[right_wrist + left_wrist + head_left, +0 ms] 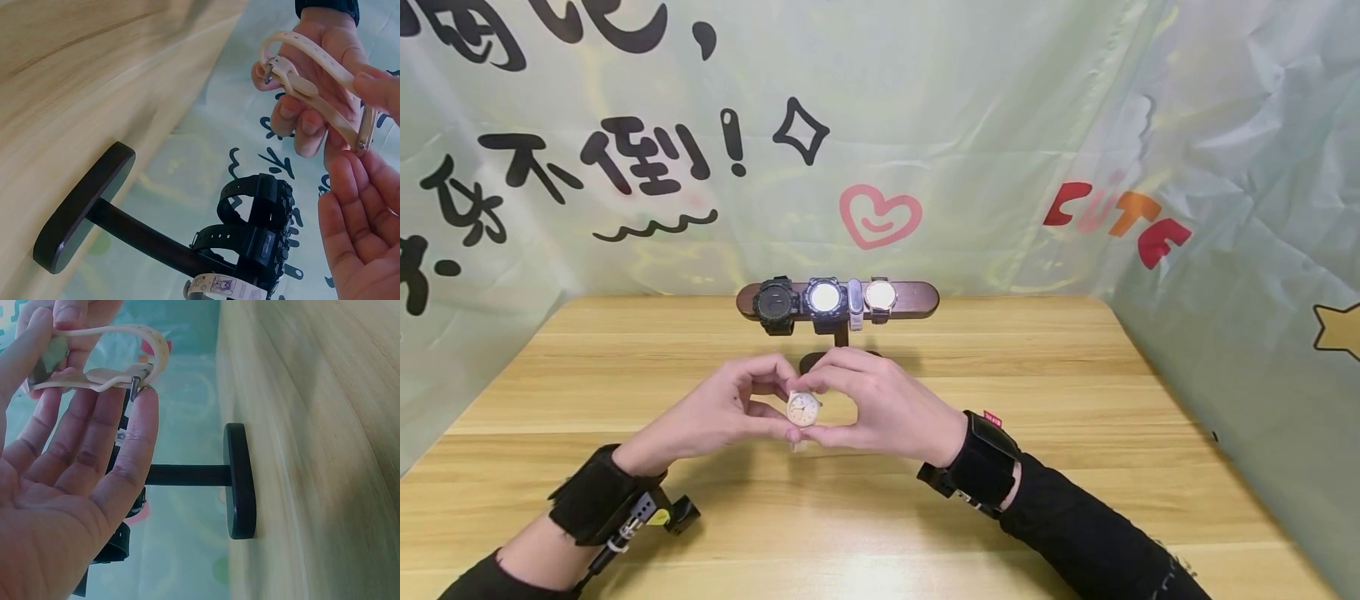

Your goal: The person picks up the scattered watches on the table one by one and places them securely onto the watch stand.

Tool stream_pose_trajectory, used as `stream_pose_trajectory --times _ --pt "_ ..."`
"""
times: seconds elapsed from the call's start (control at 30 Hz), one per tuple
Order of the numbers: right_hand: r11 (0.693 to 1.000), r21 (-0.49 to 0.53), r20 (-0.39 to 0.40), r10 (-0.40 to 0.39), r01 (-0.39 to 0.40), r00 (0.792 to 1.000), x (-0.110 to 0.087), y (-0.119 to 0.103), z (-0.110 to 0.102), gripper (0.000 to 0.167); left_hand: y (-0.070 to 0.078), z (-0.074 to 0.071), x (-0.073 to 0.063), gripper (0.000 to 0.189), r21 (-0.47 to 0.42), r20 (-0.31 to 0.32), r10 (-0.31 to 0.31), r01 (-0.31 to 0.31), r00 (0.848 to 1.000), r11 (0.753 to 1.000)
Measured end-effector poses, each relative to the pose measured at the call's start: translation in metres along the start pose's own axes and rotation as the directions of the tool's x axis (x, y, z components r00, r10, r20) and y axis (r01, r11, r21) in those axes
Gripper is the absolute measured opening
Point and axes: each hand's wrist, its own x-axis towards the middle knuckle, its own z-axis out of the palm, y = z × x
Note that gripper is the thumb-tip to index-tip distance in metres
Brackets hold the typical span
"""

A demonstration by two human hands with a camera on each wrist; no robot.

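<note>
A small wristwatch [803, 409] with a white dial and a pale cream strap is held up over the table between both hands. My left hand [733, 408] pinches it from the left, its thumb at the lower edge of the case. From the right, my right hand [880, 404] pinches the case with thumb and fingertips above and below. The strap [159, 353] hangs behind the dial as a closed loop in the left wrist view, its metal buckle [135, 387] beside a left fingertip. In the right wrist view the looped strap [315, 53] runs in front of the left palm.
Behind the hands stands a dark wooden watch stand [917, 300]. It carries two chunky black watches [776, 301], [825, 297], a slim pale band [855, 304] and a round watch [881, 296] with a dark strap. A printed cloth backdrop [985, 167] borders the wooden table [1037, 375].
</note>
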Motion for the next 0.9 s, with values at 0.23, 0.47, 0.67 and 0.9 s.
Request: stream_pose_trajectory --times 0.23,0.47,0.67,0.9 --pt "0.995 0.094 0.015 0.022 -0.023 1.0 0.001 0.002 -0.003 0.038 0.0 0.0 0.0 0.038 0.006 -0.012 -0.013 0.014 1.0 1.0" --pt "0.988 0.138 0.017 0.062 -0.064 0.998 0.0 0.003 -0.009 0.042 0.0 -0.001 -0.001 0.042 0.014 -0.052 -0.008 0.009 0.999 1.0" --pt "0.981 0.167 0.011 0.093 -0.094 0.996 0.001 0.003 -0.015 0.042 0.0 -0.002 0.0 0.04 0.036 -0.073 0.014 -0.012 0.997 0.999" --pt "0.956 0.258 0.001 0.141 -0.137 0.99 0.002 0.004 -0.028 0.039 0.005 -0.009 -0.001 0.029 0.179 -0.133 0.103 -0.078 0.986 0.981"
